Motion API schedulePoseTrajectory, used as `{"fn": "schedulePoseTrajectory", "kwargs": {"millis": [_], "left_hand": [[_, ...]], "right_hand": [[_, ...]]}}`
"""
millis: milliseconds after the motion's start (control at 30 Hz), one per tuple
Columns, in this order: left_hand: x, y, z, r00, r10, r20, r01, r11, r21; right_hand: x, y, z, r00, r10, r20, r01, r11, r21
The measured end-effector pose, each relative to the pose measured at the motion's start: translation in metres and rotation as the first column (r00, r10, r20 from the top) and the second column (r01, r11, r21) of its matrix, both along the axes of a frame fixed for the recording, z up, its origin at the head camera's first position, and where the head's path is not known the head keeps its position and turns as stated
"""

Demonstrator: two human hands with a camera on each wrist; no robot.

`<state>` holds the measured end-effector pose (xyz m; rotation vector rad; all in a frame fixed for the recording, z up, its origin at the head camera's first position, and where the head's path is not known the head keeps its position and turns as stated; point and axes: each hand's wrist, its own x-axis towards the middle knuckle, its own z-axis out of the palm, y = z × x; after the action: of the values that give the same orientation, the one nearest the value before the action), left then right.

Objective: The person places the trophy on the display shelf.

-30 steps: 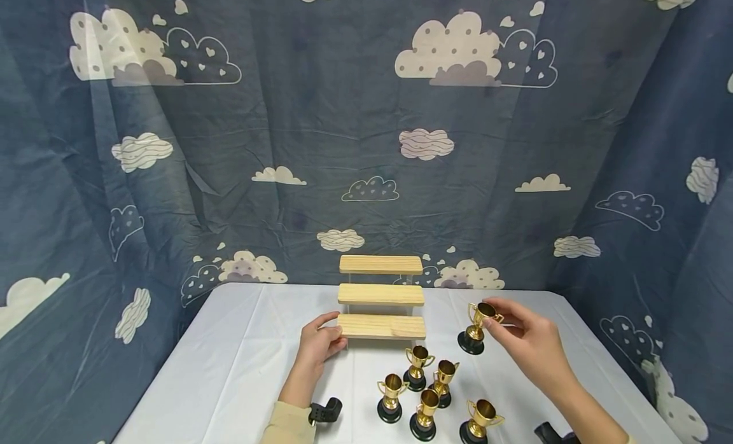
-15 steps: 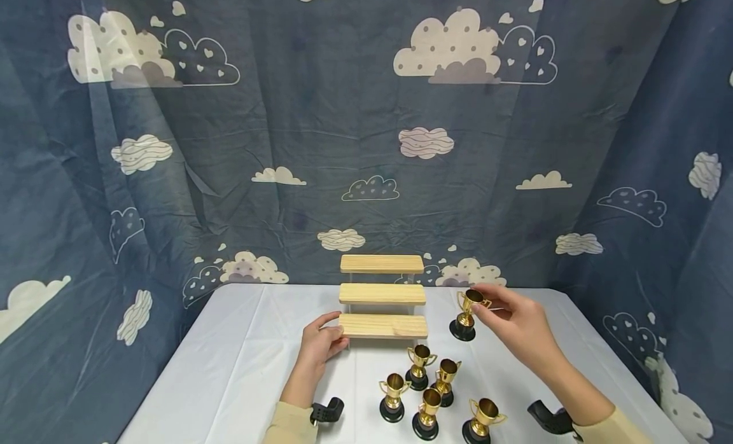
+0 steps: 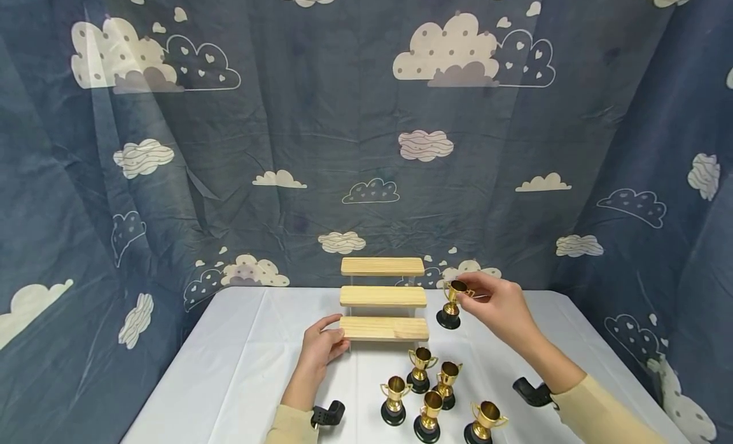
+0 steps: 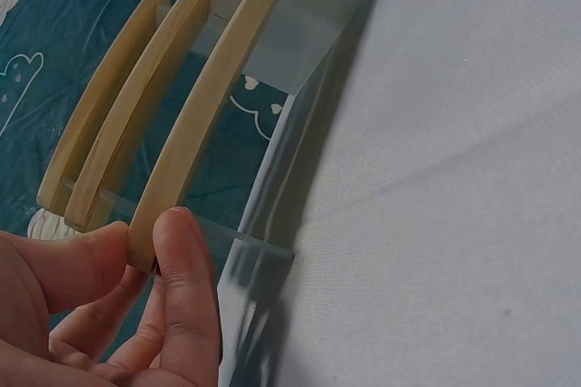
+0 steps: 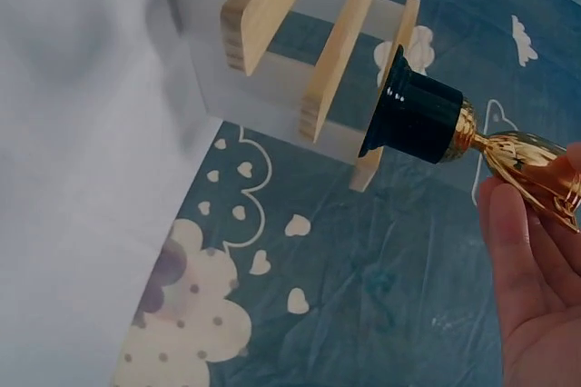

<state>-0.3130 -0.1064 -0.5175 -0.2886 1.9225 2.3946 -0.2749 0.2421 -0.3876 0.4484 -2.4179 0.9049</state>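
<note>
A three-tier display stand with pale wooden shelves (image 3: 383, 296) and clear side panels stands at the back middle of the table. My left hand (image 3: 322, 350) pinches the left end of its lowest shelf (image 4: 204, 124) between thumb and fingers. In my right hand (image 3: 504, 307) is a small gold trophy cup (image 3: 451, 304) with a black base, held upright by its cup part just right of the stand. The right wrist view shows the trophy's black base (image 5: 418, 105) overlapping the shelf ends, with the fingers (image 5: 513, 233) at the gold cup.
Several more gold trophy cups stand in front of the stand, among them one at the left (image 3: 394, 399) and one at the right (image 3: 485, 422). A white cloth covers the table (image 3: 258, 342). Behind it hangs a dark blue curtain (image 3: 309, 138) with a cloud print.
My right hand has carried the trophy cup left and away from me, toward the stand's right side. My left hand keeps its pinch on the lowest shelf.
</note>
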Motion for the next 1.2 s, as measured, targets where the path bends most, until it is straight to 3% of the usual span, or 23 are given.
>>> {"fn": "schedulePoseTrajectory", "kwargs": {"millis": [500, 1200], "left_hand": [[0.0, -0.002, 0.0, 1.0, 0.005, -0.004, -0.005, 1.0, -0.004], [-0.003, -0.001, -0.002, 1.0, -0.007, 0.0, 0.007, 1.0, 0.004]], "right_hand": [[-0.039, -0.018, 0.03, 0.994, 0.076, 0.074, -0.08, 0.995, 0.055], [-0.099, -0.063, 0.046, 0.979, 0.11, 0.171, -0.111, 0.994, -0.003]]}}
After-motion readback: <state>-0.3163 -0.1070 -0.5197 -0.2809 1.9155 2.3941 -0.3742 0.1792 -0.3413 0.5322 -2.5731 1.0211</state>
